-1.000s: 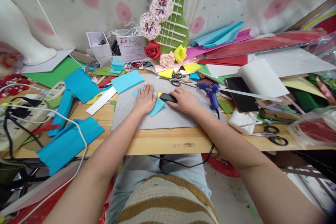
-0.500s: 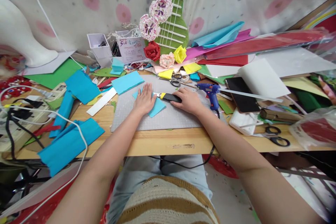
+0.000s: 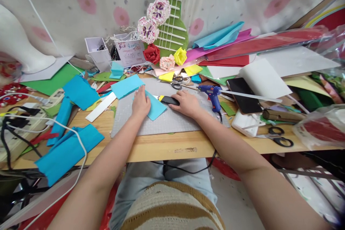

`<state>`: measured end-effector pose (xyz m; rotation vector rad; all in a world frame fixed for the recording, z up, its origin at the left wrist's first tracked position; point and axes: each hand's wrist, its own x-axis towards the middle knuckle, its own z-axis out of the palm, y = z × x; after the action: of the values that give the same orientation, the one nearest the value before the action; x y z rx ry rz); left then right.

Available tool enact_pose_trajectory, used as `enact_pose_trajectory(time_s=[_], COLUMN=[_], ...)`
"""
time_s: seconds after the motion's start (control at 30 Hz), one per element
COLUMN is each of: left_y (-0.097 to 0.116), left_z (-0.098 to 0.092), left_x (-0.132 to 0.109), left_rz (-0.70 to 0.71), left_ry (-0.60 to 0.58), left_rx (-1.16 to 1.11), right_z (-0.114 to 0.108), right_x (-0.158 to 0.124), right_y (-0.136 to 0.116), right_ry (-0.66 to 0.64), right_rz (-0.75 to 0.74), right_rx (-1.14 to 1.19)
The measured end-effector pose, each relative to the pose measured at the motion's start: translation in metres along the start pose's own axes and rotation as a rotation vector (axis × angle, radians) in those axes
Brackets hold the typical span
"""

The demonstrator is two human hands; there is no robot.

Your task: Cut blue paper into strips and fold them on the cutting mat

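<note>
On the grey cutting mat (image 3: 125, 116) lies a small piece of light-blue paper (image 3: 155, 108), its left part hidden under my left hand (image 3: 141, 103). That hand's fingers are drawn together at the paper's left edge and appear to hold it. In my right hand (image 3: 186, 103) is a black and yellow utility knife (image 3: 169, 100); the fingers wrap round its handle. Its blade points left, over or beside the paper's upper right edge. A longer light-blue paper strip (image 3: 127, 86) lies just beyond my left hand.
A blue glue gun (image 3: 212, 97) stands right of my right hand. Scissors (image 3: 279, 136), a black phone (image 3: 244, 97) and a white paper roll (image 3: 265, 79) lie farther right. Blue crepe paper (image 3: 71, 151) and a white cable (image 3: 81, 138) are at left. A green guitar shape (image 3: 174, 32) stands behind.
My left hand has gone from lying flat on the blue paper to drawn-together fingers at its left side, so more paper shows. The knife stays in my right hand. The whole view has shifted slightly.
</note>
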<state>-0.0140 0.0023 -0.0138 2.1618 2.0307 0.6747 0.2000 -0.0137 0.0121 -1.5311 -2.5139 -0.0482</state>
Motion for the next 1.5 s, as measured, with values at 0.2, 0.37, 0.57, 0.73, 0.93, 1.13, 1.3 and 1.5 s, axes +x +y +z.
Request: enact_pose_trajectory(time_s=[0.2, 0.37, 0.57, 0.73, 0.93, 1.13, 1.3, 1.5], left_y=[0.007, 0.009, 0.006, 0.006, 0.008, 0.005, 0.004, 0.004], left_z=[0.001, 0.001, 0.004, 0.004, 0.002, 0.004, 0.004, 0.004], left_x=[0.000, 0.002, 0.002, 0.001, 0.002, 0.002, 0.001, 0.001], left_rz=[0.053, 0.083, 0.093, 0.088, 0.063, 0.066, 0.076, 0.078], left_ry=[-0.155, -0.223, -0.225, -0.243, -0.241, -0.217, -0.183, -0.173], left_rx=[0.197, 0.215, 0.212, 0.237, 0.216, 0.158, 0.138, 0.148], right_z=[-0.002, -0.003, -0.001, -0.001, -0.002, 0.000, -0.001, -0.001], right_x=[0.001, 0.004, 0.007, 0.007, 0.004, 0.005, 0.010, 0.012], right_y=[-0.004, -0.006, -0.005, 0.001, 0.009, 0.007, 0.002, -0.004], right_ry=[-0.025, -0.042, -0.026, -0.008, -0.004, -0.001, -0.009, -0.022], right_rz=[-0.003, -0.011, -0.018, -0.015, 0.020, 0.006, -0.010, -0.009], right_rx=[-0.010, -0.011, -0.009, 0.006, 0.040, 0.040, 0.028, 0.014])
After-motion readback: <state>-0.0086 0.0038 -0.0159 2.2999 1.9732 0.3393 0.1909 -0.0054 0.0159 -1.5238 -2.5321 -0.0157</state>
